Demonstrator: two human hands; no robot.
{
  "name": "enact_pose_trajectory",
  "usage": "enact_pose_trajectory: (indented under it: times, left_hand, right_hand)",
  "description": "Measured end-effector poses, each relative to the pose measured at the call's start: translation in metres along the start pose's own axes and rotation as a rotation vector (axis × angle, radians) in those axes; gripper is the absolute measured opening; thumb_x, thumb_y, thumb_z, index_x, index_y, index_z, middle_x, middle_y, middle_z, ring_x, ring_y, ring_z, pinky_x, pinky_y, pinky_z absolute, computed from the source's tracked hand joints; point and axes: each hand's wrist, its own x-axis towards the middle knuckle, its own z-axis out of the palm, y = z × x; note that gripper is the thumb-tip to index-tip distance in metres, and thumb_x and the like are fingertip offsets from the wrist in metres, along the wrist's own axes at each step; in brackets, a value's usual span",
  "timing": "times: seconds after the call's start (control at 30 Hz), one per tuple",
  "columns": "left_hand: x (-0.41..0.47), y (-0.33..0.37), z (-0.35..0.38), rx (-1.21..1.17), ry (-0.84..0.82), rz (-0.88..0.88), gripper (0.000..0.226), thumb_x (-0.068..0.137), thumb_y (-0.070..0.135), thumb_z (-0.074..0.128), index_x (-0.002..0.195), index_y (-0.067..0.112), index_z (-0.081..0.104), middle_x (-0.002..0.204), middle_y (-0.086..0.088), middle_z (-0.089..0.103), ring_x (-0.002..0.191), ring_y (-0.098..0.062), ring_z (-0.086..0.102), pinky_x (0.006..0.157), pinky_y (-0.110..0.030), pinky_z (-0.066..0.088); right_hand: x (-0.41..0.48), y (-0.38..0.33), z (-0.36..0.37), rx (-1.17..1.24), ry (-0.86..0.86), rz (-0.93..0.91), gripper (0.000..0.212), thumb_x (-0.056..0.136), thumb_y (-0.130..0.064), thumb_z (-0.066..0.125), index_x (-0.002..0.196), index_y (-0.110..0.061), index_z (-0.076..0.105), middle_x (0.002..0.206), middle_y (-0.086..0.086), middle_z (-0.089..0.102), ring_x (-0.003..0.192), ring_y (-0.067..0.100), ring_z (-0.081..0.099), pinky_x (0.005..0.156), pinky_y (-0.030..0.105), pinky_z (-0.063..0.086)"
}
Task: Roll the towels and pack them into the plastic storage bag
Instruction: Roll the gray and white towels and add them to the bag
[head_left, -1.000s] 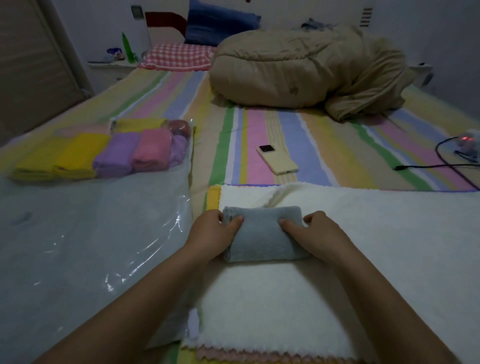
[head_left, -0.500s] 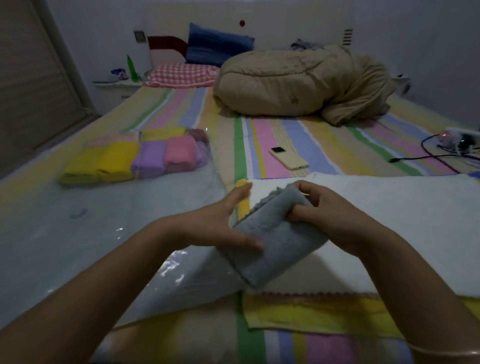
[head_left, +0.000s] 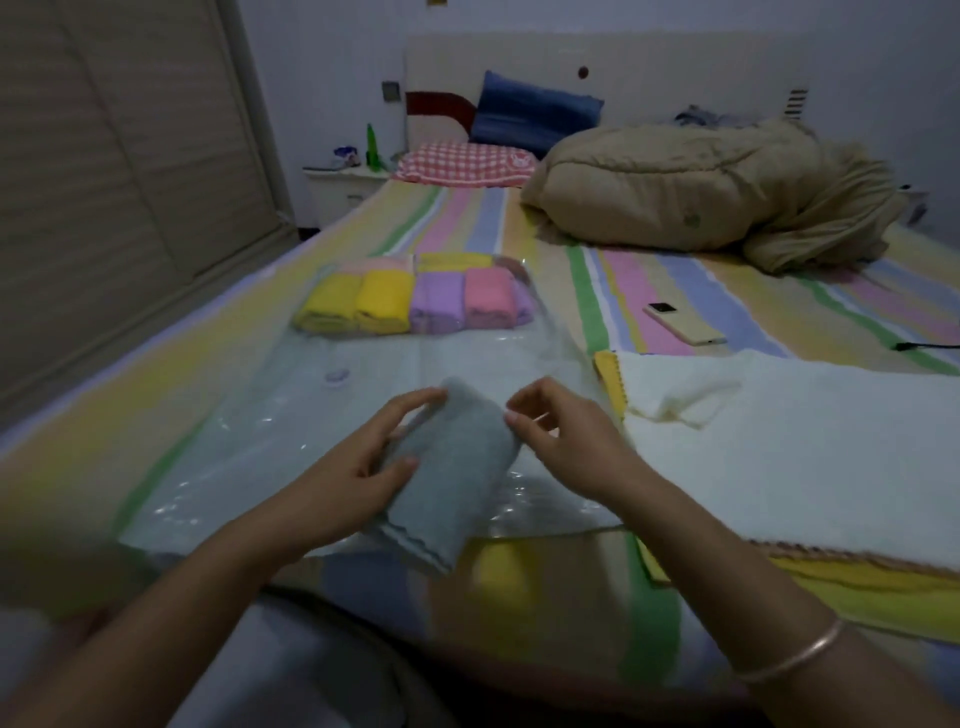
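The rolled grey towel (head_left: 457, 467) has come off the white towel (head_left: 779, 441) at right and is now at centre frame over the plastic bag's (head_left: 311, 415) near edge, grasped by the left hand (head_left: 358, 467). The right hand's (head_left: 566, 436) curled fingertips meet its upper edge, but I cannot tell whether they pinch it. Packing looks next.

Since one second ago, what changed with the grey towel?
The rolled grey towel was lifted off the flat white towel and carried left, over the clear plastic storage bag. The left hand grips it; the right hand has an unclear grip. The coloured towel rolls in the bag and the cream phone stayed.
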Motion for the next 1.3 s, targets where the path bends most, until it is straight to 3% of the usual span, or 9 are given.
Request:
enact_pose_trajectory:
  times: [0.23,0.43,0.53,0.7,0.8,0.9,1.0,1.17,1.3]
  left_hand:
    - [-0.041,-0.051,-0.041,0.086,0.268,-0.154,0.058,0.091,-0.009,0.049,0.096,0.044,0.073,0.097,0.039,0.064,0.095,0.016,0.058,0.081,-0.002,0.042]
    - [-0.057,-0.072,-0.043,-0.010,0.345,-0.248,0.046,0.093,-0.007,0.049,0.102,0.033,0.070,0.114,0.007,0.068,0.098,-0.004,0.060,0.075,-0.003,0.042]
    - [-0.063,-0.057,-0.039,-0.088,0.336,-0.231,0.046,0.094,-0.005,0.049,0.100,0.034,0.073,0.112,0.013,0.070,0.100,-0.004,0.063,0.073,-0.005,0.044]
    - [-0.064,0.000,-0.022,-0.224,0.010,-0.102,0.039,0.095,-0.002,0.049,0.105,0.026,0.075,0.117,0.015,0.067,0.111,-0.002,0.060,0.092,-0.016,0.048]
    - [-0.047,0.011,0.004,-0.083,-0.129,-0.021,0.036,0.095,-0.005,0.047,0.112,0.017,0.071,0.123,0.010,0.064,0.116,0.004,0.055,0.096,-0.011,0.041]
    - [-0.016,-0.010,0.015,0.061,0.121,-0.064,0.038,0.095,-0.005,0.045,0.116,0.016,0.068,0.124,0.003,0.062,0.116,-0.002,0.054,0.091,-0.003,0.036]
    - [0.019,-0.039,0.006,0.325,0.465,-0.160,0.039,0.092,0.007,0.044,0.117,0.026,0.066,0.131,-0.001,0.058,0.121,-0.021,0.054,0.100,-0.023,0.041]
    - [0.072,-0.054,-0.023,0.750,0.440,-0.354,0.041,0.098,0.019,0.042,0.137,0.028,0.048,0.151,0.001,0.034,0.123,-0.028,0.050,0.096,-0.035,0.041]
    - [0.088,-0.090,-0.045,0.867,0.546,-0.552,0.051,0.098,0.029,0.044,0.145,0.011,0.035,0.147,-0.014,0.039,0.131,-0.034,0.041,0.107,-0.042,0.037]
  right_hand:
    - [-0.009,0.003,0.046,-0.549,-0.376,-0.237,0.066,0.073,-0.051,0.075,0.130,-0.031,0.047,0.127,-0.008,0.055,0.119,0.015,0.046,0.093,0.033,0.041]
    - [-0.007,0.009,0.046,-0.676,-0.409,-0.322,0.040,0.083,-0.050,0.062,0.120,-0.039,0.054,0.120,-0.011,0.060,0.114,0.012,0.051,0.086,0.030,0.043]
    - [-0.005,0.015,0.045,-0.588,-0.344,-0.306,0.024,0.089,-0.044,0.060,0.111,-0.037,0.063,0.108,-0.009,0.069,0.101,0.015,0.061,0.077,0.027,0.041]
    - [0.012,0.003,0.045,-0.277,-0.113,-0.138,0.011,0.088,-0.028,0.064,0.088,-0.024,0.074,0.085,-0.003,0.073,0.083,0.016,0.066,0.073,0.030,0.046]
    - [0.021,-0.013,0.036,-0.029,-0.027,-0.122,0.012,0.089,-0.027,0.065,0.087,-0.020,0.075,0.079,-0.003,0.074,0.077,0.012,0.069,0.077,0.037,0.055]
    - [0.022,-0.030,0.019,0.185,0.069,-0.122,0.012,0.090,-0.022,0.066,0.088,-0.014,0.074,0.079,-0.002,0.075,0.075,0.009,0.071,0.077,0.038,0.057]
    - [0.021,-0.040,0.011,0.143,0.128,-0.196,0.011,0.089,-0.025,0.066,0.088,-0.018,0.075,0.079,-0.007,0.075,0.076,0.003,0.070,0.077,0.038,0.057]
    - [0.020,-0.048,0.011,0.179,0.142,-0.211,0.007,0.086,-0.027,0.070,0.087,-0.023,0.076,0.078,-0.011,0.074,0.078,0.002,0.070,0.079,0.040,0.057]
    - [0.021,-0.046,0.011,0.059,0.102,-0.235,0.004,0.086,-0.029,0.070,0.087,-0.028,0.074,0.079,-0.015,0.073,0.079,-0.002,0.068,0.077,0.036,0.057]
